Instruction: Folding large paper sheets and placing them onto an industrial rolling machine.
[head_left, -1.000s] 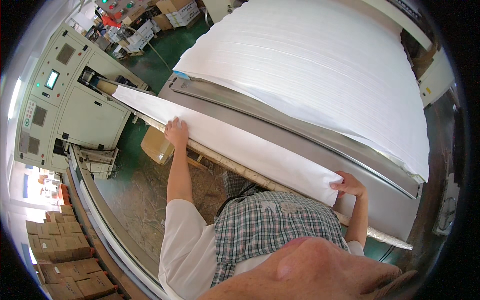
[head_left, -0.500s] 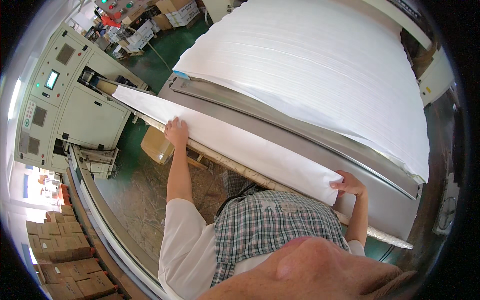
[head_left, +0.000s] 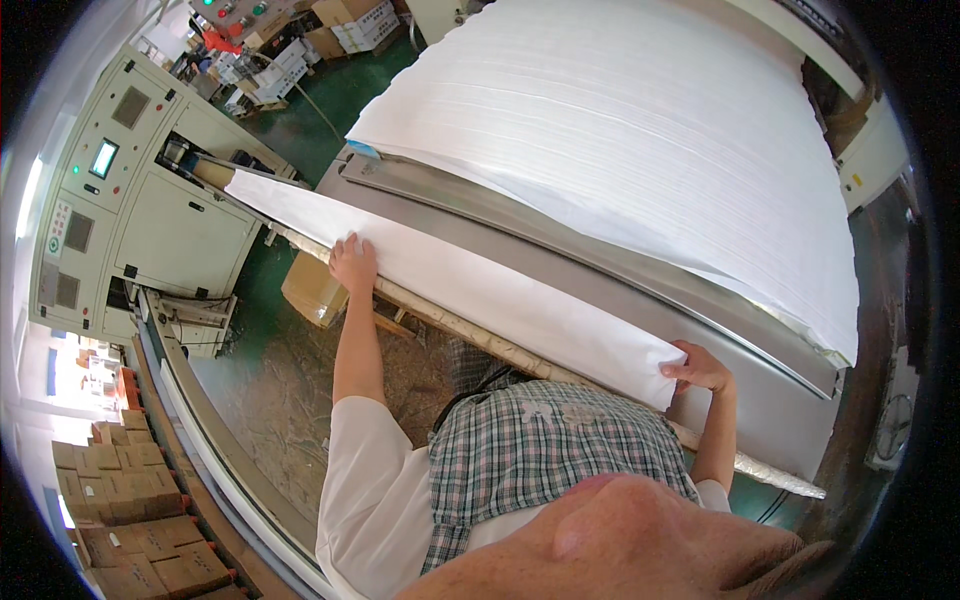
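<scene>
A long white strip of soft sheet material (head_left: 470,290) lies slantwise along the front of a metal table (head_left: 440,215); whether it is paper or tissue I cannot tell. My left hand (head_left: 353,265) is closed over its near edge, left of the middle, with bent fingertips on top. At the strip's right end, my right hand (head_left: 700,370) pinches the corner between thumb and fingers. Both hands touch the same strip, and its underside is hidden. Beyond it rises a broad layered pile of white sheets (head_left: 640,130).
A padded rail (head_left: 460,322) runs along the table's near edge, against my checked apron. On the left stands a pale machine cabinet (head_left: 160,210) with a lit screen. A cardboard box (head_left: 312,290) sits on the floor, and stacked cartons (head_left: 130,490) fill the lower left.
</scene>
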